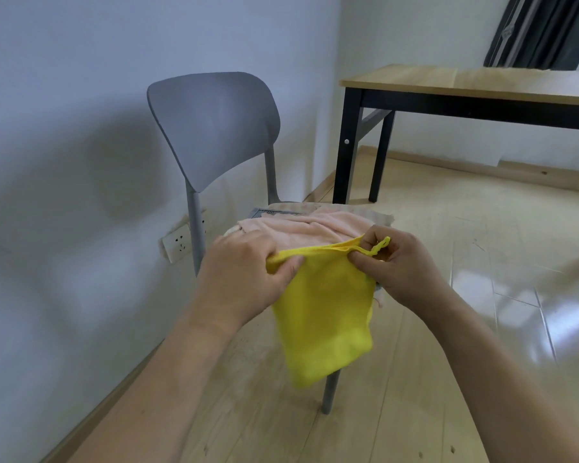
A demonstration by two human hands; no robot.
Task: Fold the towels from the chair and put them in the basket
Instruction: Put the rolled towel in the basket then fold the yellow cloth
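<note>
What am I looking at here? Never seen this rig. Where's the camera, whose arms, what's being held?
There is no machine here: a person does the job with two bare hands. The single picture comes from a wide-angle camera worn on the person's head, looking forward and down, so the forearms enter from the bottom edge.

The left hand and the right hand each pinch the top edge of a yellow towel, which hangs down between them in front of a grey chair. A small yellow loop sticks up at the right hand.

On the chair seat lies a pink towel, crumpled, on top of at least one more cloth whose grey edge shows behind it.

To the right stands a wooden table with black legs. No basket is in view.
</note>
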